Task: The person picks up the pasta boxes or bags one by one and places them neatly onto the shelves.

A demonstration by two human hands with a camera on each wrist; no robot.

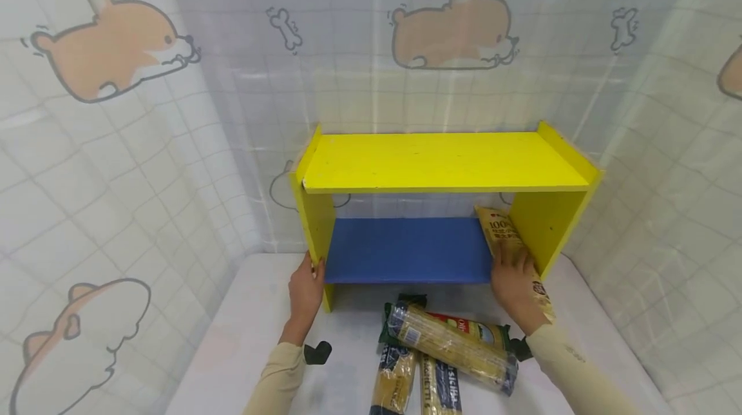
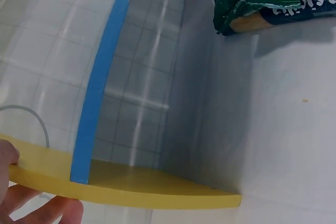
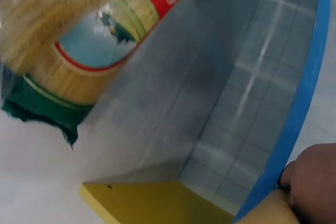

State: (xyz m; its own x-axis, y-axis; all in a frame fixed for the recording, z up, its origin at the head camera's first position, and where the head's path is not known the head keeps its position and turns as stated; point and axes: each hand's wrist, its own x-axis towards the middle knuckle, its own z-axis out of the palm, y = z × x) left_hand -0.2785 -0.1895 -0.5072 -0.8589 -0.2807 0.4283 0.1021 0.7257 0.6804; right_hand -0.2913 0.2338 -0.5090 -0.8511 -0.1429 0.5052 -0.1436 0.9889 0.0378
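Observation:
My left hand (image 1: 306, 286) grips the left side panel (image 1: 313, 228) of a yellow shelf unit, thumb on one face and fingers on the other. In the left wrist view, part of that hand (image 2: 37, 205) shows at the panel's edge. At the right end of the blue shelf board (image 1: 408, 249), my right hand (image 1: 513, 276) holds a long tan packet (image 1: 498, 225) with printed lettering. The packet lies beside the right side panel (image 1: 542, 228), its near end sticking out past the board's front edge. The hand covers its middle.
Several spaghetti packs lie below and before the shelf, a clear-wrapped one (image 1: 452, 347) across a green-ended pack (image 1: 484, 331). Two more packs (image 1: 394, 379) point towards me. The yellow top board (image 1: 429, 160) overhangs the blue one. Patterned sheeting (image 1: 371, 93) surrounds the white table (image 1: 232, 344).

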